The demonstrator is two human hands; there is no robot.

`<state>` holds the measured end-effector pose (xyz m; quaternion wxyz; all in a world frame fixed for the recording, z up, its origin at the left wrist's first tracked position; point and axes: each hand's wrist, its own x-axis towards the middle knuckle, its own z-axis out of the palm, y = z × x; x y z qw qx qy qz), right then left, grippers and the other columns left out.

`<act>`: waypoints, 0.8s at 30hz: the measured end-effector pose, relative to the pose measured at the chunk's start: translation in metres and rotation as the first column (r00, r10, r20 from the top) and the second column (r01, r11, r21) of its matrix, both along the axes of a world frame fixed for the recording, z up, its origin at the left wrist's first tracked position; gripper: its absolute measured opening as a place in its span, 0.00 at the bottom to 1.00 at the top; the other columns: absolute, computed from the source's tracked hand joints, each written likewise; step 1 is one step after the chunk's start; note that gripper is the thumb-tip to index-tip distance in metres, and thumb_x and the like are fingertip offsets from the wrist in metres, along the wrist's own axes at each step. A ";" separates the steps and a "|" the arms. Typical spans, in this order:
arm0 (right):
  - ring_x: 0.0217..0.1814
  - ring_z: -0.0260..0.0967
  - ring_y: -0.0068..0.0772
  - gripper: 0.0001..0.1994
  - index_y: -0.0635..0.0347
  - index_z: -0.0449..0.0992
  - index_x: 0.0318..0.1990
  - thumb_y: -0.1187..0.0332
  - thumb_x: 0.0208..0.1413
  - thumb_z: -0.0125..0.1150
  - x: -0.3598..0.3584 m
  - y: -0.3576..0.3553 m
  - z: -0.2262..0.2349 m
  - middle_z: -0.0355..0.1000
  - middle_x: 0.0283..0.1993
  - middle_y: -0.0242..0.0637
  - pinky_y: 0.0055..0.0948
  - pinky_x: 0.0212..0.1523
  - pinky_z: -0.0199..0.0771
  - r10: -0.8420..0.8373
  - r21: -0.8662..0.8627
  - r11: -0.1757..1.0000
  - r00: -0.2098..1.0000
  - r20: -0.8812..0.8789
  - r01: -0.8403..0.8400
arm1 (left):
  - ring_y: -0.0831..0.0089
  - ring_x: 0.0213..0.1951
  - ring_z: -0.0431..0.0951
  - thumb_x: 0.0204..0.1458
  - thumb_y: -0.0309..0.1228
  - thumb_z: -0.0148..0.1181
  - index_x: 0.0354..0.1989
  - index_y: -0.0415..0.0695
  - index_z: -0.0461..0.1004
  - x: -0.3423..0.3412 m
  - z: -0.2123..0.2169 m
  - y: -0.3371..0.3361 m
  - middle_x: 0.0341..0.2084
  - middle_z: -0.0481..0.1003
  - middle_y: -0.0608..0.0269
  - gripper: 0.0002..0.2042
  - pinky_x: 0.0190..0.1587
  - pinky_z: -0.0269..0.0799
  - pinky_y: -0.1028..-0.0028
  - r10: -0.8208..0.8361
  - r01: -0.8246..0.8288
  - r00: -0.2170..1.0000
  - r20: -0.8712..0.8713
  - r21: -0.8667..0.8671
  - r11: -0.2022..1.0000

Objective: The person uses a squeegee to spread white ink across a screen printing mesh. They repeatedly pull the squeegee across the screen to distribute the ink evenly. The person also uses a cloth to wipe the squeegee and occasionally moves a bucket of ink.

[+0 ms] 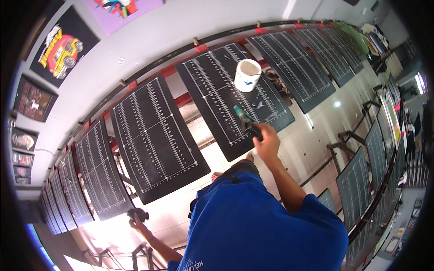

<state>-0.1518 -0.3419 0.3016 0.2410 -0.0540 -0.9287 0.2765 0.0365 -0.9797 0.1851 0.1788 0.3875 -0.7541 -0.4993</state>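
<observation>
My right hand [267,142] is closed round the dark handle of a tool with a teal blade [243,116]. The blade points at a black board with white ruled lines [212,86]. A white tub [247,74] with pale contents stands on that board, beyond the blade. White smears lie on the board near the tub. My left hand [136,221] hangs low at the left and grips a small dark object [138,212], next to the near end of another black ruled board [153,135]. I wear a blue shirt [262,226].
Several more black ruled boards run in a curved row along a red and black rail [181,49] by the white wall. A second row of boards [357,180] on metal frames curves along the right. Printed posters [61,45] hang on the wall. The floor has pale tiles [316,122].
</observation>
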 end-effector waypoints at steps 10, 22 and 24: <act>0.64 0.61 0.50 0.40 0.52 0.69 0.63 0.76 0.36 0.75 0.023 -0.061 -0.060 0.66 0.61 0.42 0.48 0.64 0.59 0.159 0.312 0.917 0.944 0.290 -0.250 | 0.65 0.34 0.78 0.56 0.32 0.65 0.45 0.37 0.73 -0.187 0.042 0.134 0.31 0.78 0.54 0.14 0.39 0.73 0.66 -0.228 0.195 0.964 -0.135 -0.225 0.955; 0.60 0.67 0.47 0.34 0.63 0.70 0.62 0.74 0.42 0.72 0.033 -0.056 -0.065 0.68 0.60 0.48 0.43 0.60 0.68 0.137 0.404 0.847 0.876 0.462 -0.345 | 0.51 0.51 0.71 0.53 0.27 0.61 0.51 0.40 0.71 -0.059 0.010 0.101 0.46 0.73 0.49 0.17 0.56 0.66 0.60 0.400 -0.444 0.896 -0.194 -0.429 0.787; 0.60 0.67 0.55 0.37 0.60 0.69 0.65 0.44 0.52 0.54 0.026 -0.038 -0.077 0.70 0.61 0.50 0.51 0.59 0.67 0.359 0.352 0.828 0.894 0.266 -0.437 | 0.51 0.46 0.73 0.54 0.27 0.59 0.48 0.38 0.73 -0.040 -0.014 0.094 0.41 0.75 0.49 0.13 0.53 0.69 0.60 0.486 -0.531 0.847 -0.215 -0.360 0.767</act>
